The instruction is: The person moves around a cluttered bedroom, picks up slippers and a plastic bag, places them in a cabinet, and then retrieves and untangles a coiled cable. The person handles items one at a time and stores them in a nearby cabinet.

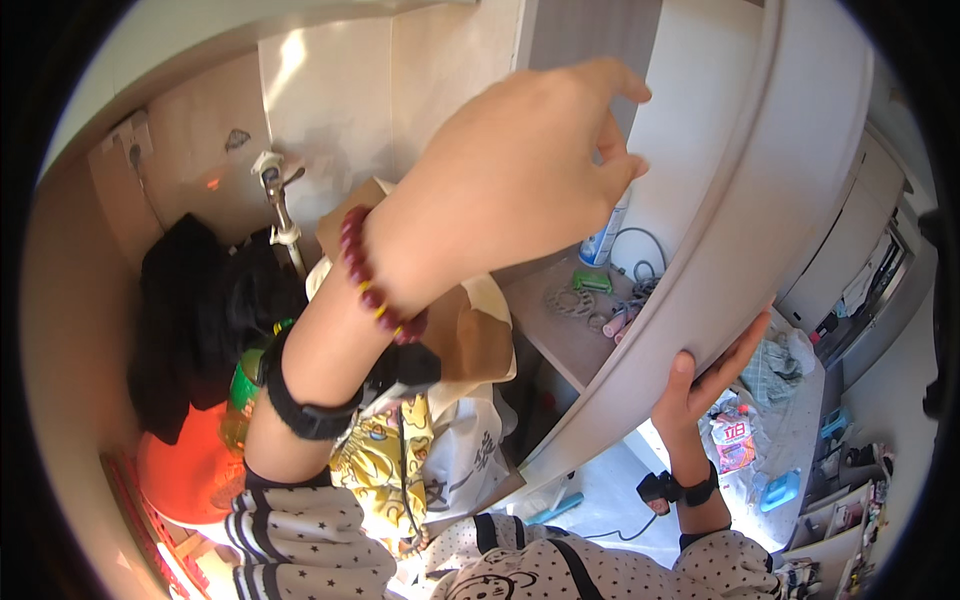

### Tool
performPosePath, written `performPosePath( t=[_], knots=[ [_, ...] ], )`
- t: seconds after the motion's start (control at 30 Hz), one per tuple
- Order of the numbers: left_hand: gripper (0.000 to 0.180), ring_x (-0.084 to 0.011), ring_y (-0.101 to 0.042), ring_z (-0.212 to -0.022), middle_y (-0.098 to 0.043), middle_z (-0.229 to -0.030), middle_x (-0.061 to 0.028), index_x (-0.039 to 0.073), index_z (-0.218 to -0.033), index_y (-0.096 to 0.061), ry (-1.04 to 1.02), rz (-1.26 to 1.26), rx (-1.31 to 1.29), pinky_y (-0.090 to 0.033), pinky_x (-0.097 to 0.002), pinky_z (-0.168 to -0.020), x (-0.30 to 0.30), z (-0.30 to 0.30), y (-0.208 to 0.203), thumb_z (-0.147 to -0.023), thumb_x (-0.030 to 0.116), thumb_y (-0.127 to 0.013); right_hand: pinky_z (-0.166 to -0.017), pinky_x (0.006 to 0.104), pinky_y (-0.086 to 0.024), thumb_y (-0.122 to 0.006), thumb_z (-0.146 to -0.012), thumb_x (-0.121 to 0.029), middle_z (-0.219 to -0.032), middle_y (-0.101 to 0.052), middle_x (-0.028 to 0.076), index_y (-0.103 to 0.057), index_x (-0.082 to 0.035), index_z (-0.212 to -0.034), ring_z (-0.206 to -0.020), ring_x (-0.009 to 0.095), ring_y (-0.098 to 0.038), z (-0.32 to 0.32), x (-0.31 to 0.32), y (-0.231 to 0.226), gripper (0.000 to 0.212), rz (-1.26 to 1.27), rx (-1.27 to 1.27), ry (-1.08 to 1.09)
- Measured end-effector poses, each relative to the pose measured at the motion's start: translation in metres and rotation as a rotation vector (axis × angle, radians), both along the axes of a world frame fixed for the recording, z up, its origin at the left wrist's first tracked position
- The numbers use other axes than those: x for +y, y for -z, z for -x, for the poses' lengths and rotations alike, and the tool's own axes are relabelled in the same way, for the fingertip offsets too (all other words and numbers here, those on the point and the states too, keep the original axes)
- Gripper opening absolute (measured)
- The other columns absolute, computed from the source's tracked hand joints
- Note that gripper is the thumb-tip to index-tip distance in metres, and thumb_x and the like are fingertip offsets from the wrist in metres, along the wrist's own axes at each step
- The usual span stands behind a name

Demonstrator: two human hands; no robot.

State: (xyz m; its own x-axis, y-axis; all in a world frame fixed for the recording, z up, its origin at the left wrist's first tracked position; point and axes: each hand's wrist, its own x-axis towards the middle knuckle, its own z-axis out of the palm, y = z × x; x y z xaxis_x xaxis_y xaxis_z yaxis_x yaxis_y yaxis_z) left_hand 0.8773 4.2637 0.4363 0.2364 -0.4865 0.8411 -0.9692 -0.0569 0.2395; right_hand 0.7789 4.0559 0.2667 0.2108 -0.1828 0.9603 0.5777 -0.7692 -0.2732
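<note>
My left hand (530, 165) is raised in front of an open cabinet, thumb and forefinger apart, with nothing visible between them; its other fingers are mostly hidden. A dark red bead bracelet (362, 270) circles that wrist, and a black strap sits further up the forearm. With fingers spread, my right hand (690, 392) rests against the outer side of the pale cabinet door (690, 260). Inside, the shelf (545, 325) carries a blue-and-white can (603, 240), a green item (592, 281), a clear beaded ring (569, 301), pink cylinders (617, 324) and a grey cable.
To the left are a metal tap fitting (280, 205), black cloth (180, 320) and an orange-red basin (180, 470). Below my left arm lie a yellow patterned bag (385, 465) and a white plastic bag (462, 460). Packages and a blue container (780, 490) lie beyond my right hand.
</note>
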Motion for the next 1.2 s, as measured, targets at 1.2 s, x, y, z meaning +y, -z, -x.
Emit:
performPosePath(
  t=[1.2],
  knots=[
    [0.041,-0.0336,-0.062,-0.091,-0.064,-0.097,-0.0173,0.002,-0.103,-0.062,-0.037,-0.564,0.134,-0.049,-0.0394,-0.082,-0.147,-0.128,0.157,-0.066,0.014,-0.074,-0.107,0.0420,-0.024,-0.055,-0.087,-0.044,-0.150,-0.012,0.020,-0.001,0.002,-0.145,-0.134,0.029,-0.024,0.001,-0.009,0.015,0.092,-0.060,0.009,0.060]
  ],
)
